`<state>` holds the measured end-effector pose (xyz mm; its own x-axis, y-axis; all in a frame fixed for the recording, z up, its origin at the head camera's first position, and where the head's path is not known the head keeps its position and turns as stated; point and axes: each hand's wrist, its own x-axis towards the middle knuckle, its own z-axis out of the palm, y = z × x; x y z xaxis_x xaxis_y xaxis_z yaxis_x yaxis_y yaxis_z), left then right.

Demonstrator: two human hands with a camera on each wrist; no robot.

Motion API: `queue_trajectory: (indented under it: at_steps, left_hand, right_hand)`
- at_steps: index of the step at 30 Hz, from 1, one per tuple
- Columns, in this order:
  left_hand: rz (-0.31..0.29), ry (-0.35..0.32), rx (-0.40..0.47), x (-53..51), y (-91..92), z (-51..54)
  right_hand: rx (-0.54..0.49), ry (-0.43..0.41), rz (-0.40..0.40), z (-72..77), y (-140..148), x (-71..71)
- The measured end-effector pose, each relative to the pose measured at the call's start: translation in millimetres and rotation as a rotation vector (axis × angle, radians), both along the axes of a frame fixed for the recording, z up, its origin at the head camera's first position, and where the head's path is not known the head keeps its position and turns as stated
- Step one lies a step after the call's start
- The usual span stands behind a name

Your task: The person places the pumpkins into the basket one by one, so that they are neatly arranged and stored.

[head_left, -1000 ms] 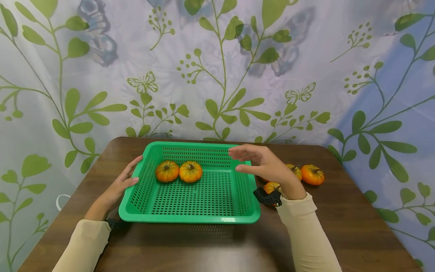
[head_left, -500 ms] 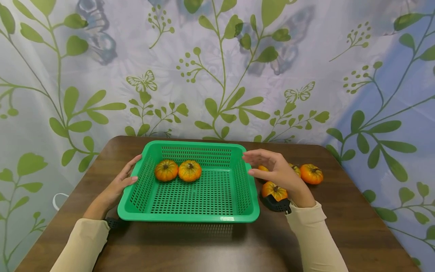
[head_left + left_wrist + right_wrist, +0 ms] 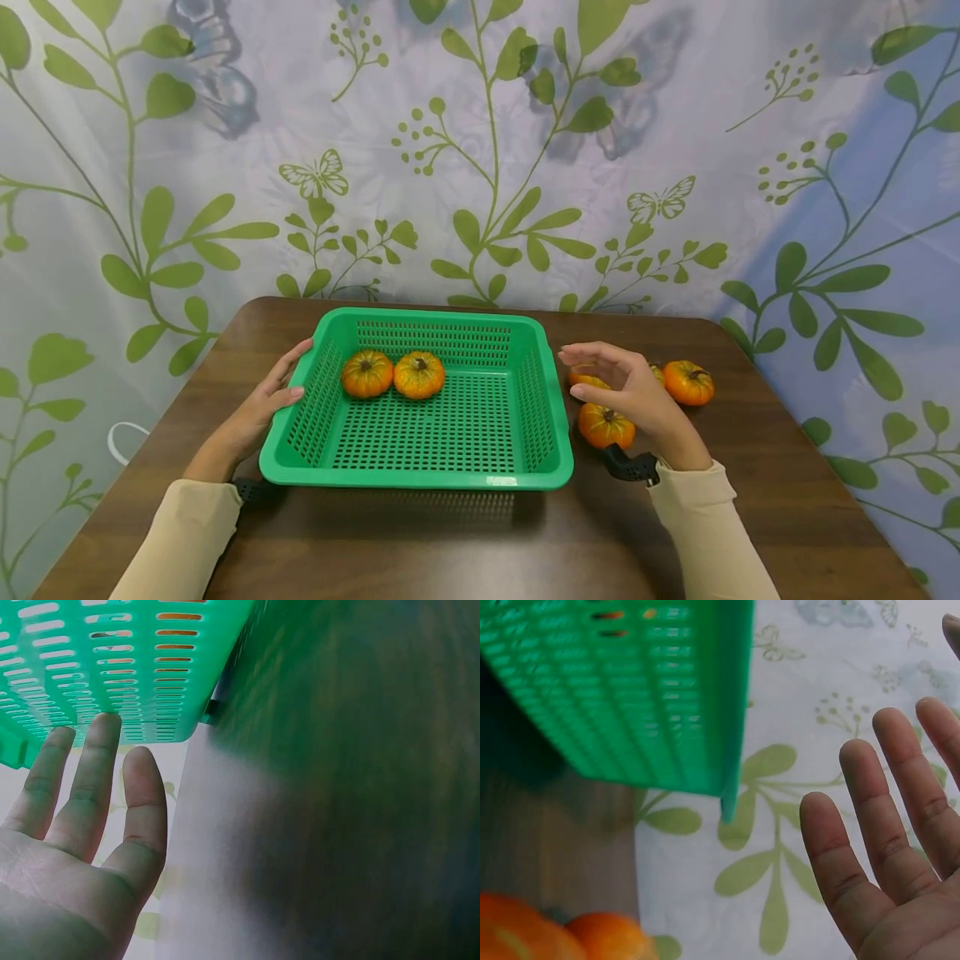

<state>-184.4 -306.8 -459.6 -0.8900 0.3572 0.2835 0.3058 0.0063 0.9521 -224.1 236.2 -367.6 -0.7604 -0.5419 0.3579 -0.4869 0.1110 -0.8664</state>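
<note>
A green plastic basket [image 3: 427, 481] with slotted walls is in the middle of the head view. Two small orange pumpkins, one at the left [image 3: 367, 373] and one beside it [image 3: 419, 375], lie inside against each other. My left hand [image 3: 258, 412] is at the basket's left side, its extended fingers [image 3: 96, 772] by the slotted wall in the left wrist view. My right hand [image 3: 637, 392] is apart from the basket's right rim, fingers spread and holding nothing. Below and behind it are more pumpkins, among them a near one [image 3: 606, 425] and a partly hidden one [image 3: 588, 377].
Another orange pumpkin [image 3: 688, 382] lies farther right on the brown wooden table [image 3: 750, 500], with one more mostly hidden behind my right hand. A leaf-patterned cloth [image 3: 510, 167] hangs behind the table. A white cord loop [image 3: 120, 442] shows at the left.
My right hand has moved rightward from above the basket's right rim to over the pumpkins outside, uncovering the near one. My left hand and the basket have stayed almost the same.
</note>
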Motion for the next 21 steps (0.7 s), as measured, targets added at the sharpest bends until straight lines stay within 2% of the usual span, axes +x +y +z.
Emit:
queue_trajectory:
  at_steps: [7, 16, 21]
  left_hand:
    - [0.002, 0.01, -0.01, -1.1, 0.5, 1.1]
    - [-0.012, 0.015, 0.011, 0.1, -0.3, 0.1]
    - [-0.005, 0.001, 0.011, 0.8, 0.6, 0.2]
  right_hand:
    - [-0.004, -0.01, -0.019, -13.5, 19, -0.6]
    - [-0.019, 0.055, -0.011, -27.9, 37, -3.3]
    - [0.005, 0.05, -0.041, -34.5, 47, -4.6]
